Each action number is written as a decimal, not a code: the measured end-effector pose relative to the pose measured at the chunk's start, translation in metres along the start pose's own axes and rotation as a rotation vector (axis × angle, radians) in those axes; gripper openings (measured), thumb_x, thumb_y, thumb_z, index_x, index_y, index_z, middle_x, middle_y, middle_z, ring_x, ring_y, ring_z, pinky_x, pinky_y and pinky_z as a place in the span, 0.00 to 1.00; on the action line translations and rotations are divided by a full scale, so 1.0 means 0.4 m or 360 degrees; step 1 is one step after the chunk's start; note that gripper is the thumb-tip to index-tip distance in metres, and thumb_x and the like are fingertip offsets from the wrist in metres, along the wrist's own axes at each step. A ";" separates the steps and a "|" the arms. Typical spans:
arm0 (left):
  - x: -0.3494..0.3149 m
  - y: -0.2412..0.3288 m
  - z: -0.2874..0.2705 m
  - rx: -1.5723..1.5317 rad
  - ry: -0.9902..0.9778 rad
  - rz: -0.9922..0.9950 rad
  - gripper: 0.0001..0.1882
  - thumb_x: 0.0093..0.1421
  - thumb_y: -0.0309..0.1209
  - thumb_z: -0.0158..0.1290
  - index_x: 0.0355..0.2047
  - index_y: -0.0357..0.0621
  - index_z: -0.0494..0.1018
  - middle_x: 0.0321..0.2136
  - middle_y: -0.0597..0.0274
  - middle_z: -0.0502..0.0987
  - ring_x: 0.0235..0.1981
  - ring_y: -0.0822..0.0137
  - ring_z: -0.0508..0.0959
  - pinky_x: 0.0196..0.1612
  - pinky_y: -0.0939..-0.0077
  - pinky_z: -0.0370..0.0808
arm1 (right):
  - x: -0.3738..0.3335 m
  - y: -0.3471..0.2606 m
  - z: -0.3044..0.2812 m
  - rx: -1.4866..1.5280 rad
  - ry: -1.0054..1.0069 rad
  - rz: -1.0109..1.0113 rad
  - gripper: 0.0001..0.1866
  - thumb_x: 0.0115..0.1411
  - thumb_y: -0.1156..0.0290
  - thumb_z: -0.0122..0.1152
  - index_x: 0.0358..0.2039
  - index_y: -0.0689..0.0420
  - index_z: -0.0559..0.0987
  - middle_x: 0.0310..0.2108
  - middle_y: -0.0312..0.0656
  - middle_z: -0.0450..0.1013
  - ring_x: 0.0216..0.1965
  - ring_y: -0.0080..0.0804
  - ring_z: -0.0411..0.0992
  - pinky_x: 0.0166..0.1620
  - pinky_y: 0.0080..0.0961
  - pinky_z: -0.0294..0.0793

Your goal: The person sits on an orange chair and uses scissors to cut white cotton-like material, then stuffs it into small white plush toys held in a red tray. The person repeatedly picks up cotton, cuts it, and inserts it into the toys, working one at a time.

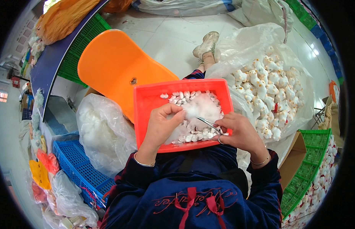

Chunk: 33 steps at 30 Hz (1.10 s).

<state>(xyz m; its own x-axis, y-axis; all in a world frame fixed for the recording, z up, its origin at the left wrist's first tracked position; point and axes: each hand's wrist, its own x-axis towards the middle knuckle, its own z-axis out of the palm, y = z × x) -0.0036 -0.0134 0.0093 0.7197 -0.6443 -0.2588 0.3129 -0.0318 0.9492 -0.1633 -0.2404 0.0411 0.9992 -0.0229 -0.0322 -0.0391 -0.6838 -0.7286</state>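
A red plastic tray (137,114) rests on my lap, holding many small white pieces (196,135) and a loose heap of white fluffy stuffing (208,107). My right hand (238,131) grips a pair of metal forceps (208,121) by the finger loops. Their slim tips point left into the edge of the stuffing. On the left side of the tray, my left hand (164,122) is closed in a pinch beside the stuffing. Whatever lies between its thumb and fingers is too small or hidden to name.
An orange plastic chair seat (116,68) stands beyond the tray at left. A clear bag of stuffing (103,133) and a blue crate (80,164) sit at left. To the right are a large bag of white plush figures (265,95) and a green crate (311,164).
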 end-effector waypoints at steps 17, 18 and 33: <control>0.013 0.013 -0.016 0.0209 -0.0264 0.0005 0.08 0.63 0.26 0.62 0.42 0.35 0.83 0.34 0.69 0.83 0.36 0.79 0.79 0.42 0.80 0.77 | -0.004 -0.003 0.001 -0.0057 -0.0094 -0.0031 0.23 0.45 0.67 0.78 0.43 0.58 0.85 0.33 0.45 0.78 0.38 0.47 0.77 0.42 0.40 0.76; 0.014 0.016 -0.015 0.0219 -0.0274 0.0027 0.08 0.63 0.26 0.62 0.41 0.36 0.82 0.34 0.69 0.83 0.36 0.79 0.78 0.42 0.80 0.77 | -0.005 -0.003 0.002 -0.0051 -0.0083 -0.0038 0.23 0.45 0.67 0.77 0.43 0.58 0.84 0.34 0.46 0.78 0.38 0.48 0.77 0.42 0.40 0.76; 0.031 -0.012 -0.013 -0.0174 -0.0190 -0.0120 0.06 0.62 0.23 0.58 0.39 0.38 0.78 0.34 0.68 0.80 0.35 0.80 0.78 0.41 0.82 0.76 | 0.004 -0.049 -0.047 -0.0519 0.0192 -0.0108 0.30 0.43 0.64 0.79 0.48 0.56 0.81 0.42 0.43 0.75 0.51 0.45 0.70 0.55 0.41 0.67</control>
<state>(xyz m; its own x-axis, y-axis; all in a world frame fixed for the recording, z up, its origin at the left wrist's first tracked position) 0.0070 -0.0174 0.0004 0.6150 -0.7296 -0.2990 0.4333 -0.0042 0.9013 -0.1607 -0.2408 0.0683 0.9937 -0.0421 0.1041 0.0117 -0.8832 -0.4689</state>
